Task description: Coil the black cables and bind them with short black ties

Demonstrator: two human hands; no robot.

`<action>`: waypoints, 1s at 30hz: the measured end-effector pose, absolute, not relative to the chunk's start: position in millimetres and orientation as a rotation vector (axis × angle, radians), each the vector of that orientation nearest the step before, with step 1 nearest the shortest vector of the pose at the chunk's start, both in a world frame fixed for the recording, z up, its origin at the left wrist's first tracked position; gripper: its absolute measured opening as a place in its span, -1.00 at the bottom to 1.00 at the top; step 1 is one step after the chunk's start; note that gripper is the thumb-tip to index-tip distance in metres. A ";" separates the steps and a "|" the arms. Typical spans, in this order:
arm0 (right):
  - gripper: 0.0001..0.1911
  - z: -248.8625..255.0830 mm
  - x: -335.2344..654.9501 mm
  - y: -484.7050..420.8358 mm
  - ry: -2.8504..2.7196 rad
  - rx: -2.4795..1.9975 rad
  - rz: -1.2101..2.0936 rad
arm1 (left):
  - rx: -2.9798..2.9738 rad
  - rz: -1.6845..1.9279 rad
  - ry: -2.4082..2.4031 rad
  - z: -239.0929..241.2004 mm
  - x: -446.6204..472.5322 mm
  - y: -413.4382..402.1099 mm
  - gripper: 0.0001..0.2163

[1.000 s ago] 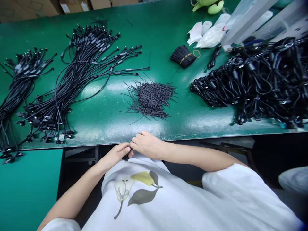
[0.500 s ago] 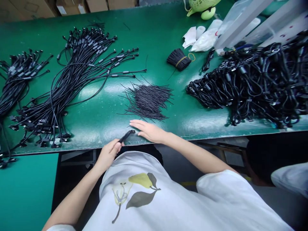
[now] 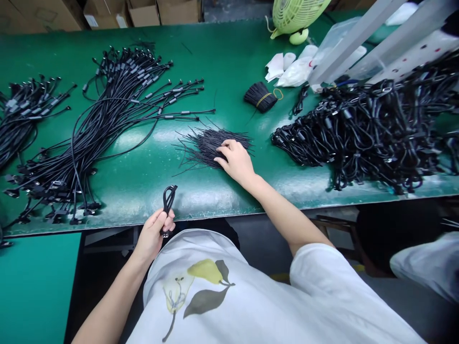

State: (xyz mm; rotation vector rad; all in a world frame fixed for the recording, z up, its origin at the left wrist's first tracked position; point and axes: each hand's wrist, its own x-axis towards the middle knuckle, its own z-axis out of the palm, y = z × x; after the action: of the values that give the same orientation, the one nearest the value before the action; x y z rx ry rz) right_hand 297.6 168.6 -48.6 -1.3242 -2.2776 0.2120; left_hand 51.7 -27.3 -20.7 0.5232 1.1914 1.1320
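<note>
My left hand [image 3: 155, 232] is closed around a folded black cable [image 3: 168, 198] that sticks up at the near edge of the green table [image 3: 150, 181]. My right hand [image 3: 234, 160] reaches forward onto a loose pile of thin black twist ties [image 3: 206, 143], fingers curled down onto the ties at its right side. I cannot make out whether a tie is pinched between them.
Long black cables [image 3: 107, 110] lie fanned out on the left, with another bunch [image 3: 25, 107] at the far left. A big heap of coiled cables [image 3: 376, 129] fills the right. A banded tie bundle [image 3: 258, 97], white bags [image 3: 290, 67] and a green fan [image 3: 294, 16] sit behind.
My hands have parted from in front of my chest. The right hand moved forward onto the tie pile. The left hand now holds the folded cable upright by the table edge.
</note>
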 end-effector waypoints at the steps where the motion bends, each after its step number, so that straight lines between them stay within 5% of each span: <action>1: -0.76 -48.3 298.0 170.9 -2.316 -1.362 0.159 | 0.495 1.139 1.164 -19.9 54.0 -25.7 -0.73; 30: -0.73 -20.1 301.0 139.5 -1.838 -1.457 0.136 | 0.330 1.154 0.959 -14.9 71.8 -16.2 -0.74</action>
State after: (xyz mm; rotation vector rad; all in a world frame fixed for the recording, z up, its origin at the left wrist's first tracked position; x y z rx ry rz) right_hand 301.0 139.5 -20.1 -1.4568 -1.8379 0.1364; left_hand 71.8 -16.2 -14.9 0.3299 0.9593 1.1542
